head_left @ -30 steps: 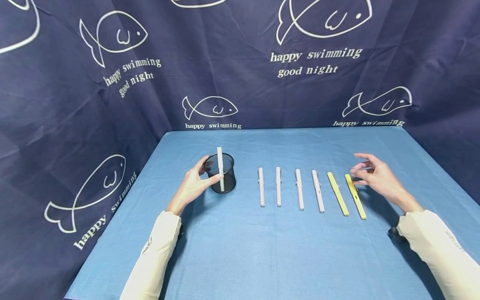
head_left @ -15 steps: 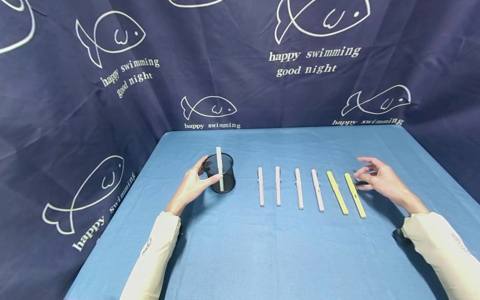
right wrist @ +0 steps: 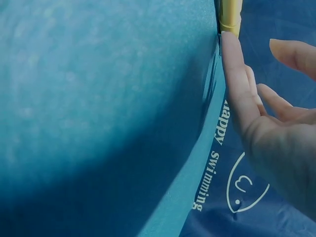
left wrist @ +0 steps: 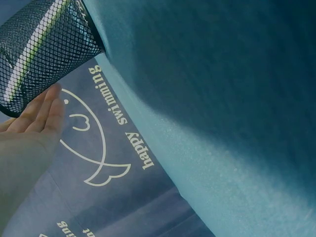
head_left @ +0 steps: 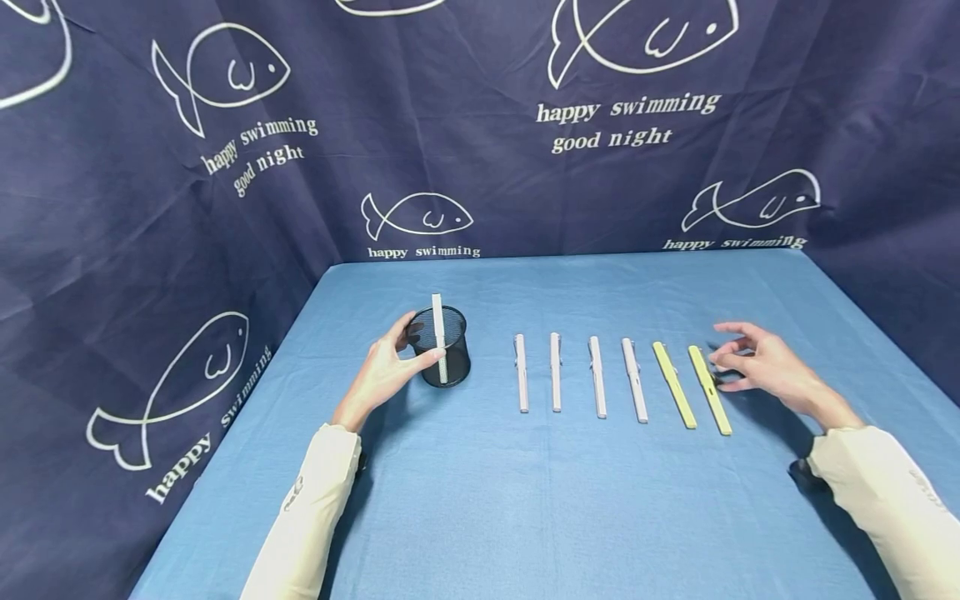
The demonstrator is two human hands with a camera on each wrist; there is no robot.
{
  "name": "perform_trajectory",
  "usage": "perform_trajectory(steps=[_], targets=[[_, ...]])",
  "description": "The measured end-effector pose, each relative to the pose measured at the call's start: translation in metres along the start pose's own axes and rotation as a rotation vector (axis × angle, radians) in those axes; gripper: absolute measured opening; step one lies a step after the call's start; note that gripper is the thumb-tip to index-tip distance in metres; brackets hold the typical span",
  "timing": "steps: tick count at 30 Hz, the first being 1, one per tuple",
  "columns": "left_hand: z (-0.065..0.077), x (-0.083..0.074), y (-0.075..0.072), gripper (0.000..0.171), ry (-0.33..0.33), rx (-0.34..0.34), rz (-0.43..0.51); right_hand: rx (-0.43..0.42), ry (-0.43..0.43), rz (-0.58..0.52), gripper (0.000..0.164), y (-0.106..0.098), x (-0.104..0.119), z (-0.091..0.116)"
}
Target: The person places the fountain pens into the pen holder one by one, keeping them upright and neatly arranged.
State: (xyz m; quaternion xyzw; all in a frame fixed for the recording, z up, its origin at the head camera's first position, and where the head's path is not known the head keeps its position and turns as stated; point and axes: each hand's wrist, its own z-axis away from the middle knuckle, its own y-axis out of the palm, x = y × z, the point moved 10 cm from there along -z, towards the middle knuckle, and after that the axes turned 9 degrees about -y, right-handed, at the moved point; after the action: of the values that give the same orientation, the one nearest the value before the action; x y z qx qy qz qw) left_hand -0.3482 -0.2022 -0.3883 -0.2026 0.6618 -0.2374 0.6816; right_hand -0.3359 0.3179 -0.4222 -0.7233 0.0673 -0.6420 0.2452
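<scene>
My left hand (head_left: pixel 388 367) grips a black mesh pen cup (head_left: pixel 459 354) from its left side, thumb in front and fingers behind. One white pen (head_left: pixel 438 321) stands in the cup, leaning slightly, and it shows through the mesh in the left wrist view. To the right, my right hand (head_left: pixel 768 371) hovers low beside the rightmost yellow pen (head_left: pixel 709 390), fingers spread and loosely bent, holding nothing. In the right wrist view a fingertip (right wrist: pixel 230 44) appears at the end of a yellow pen (right wrist: pixel 228 17); whether it touches I cannot tell.
Another yellow pen (head_left: pixel 675 385) lies left of the rightmost one. Several pale pens, among them a pale pen (head_left: pixel 522 375) nearest the cup, lie in a row on the blue tablecloth (head_left: pixel 525 500). A dark fish-print curtain (head_left: pixel 510 192) borders the table's back and sides.
My right hand has shifted slightly right and toward me, drawing a little away from the rightmost yellow pen. The left hand and the cup stay in place.
</scene>
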Motion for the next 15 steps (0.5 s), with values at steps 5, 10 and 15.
perform_trajectory(steps=[5, 10, 15], targets=[[0.0003, 0.0004, -0.0004, 0.097, -0.001, -0.004, 0.001, 0.031, 0.055, 0.005, 0.061, 0.0033, -0.0035, 0.0017], [0.0006, 0.0002, -0.0006, 0.098, -0.004, -0.005, -0.003, 0.053, 0.1, 0.025, 0.062, 0.0066, -0.0073, 0.0019], [0.0006, -0.0001, -0.0006, 0.099, -0.008, -0.004, -0.004, 0.065, 0.108, 0.013, 0.063, 0.0093, -0.0092, 0.0021]])
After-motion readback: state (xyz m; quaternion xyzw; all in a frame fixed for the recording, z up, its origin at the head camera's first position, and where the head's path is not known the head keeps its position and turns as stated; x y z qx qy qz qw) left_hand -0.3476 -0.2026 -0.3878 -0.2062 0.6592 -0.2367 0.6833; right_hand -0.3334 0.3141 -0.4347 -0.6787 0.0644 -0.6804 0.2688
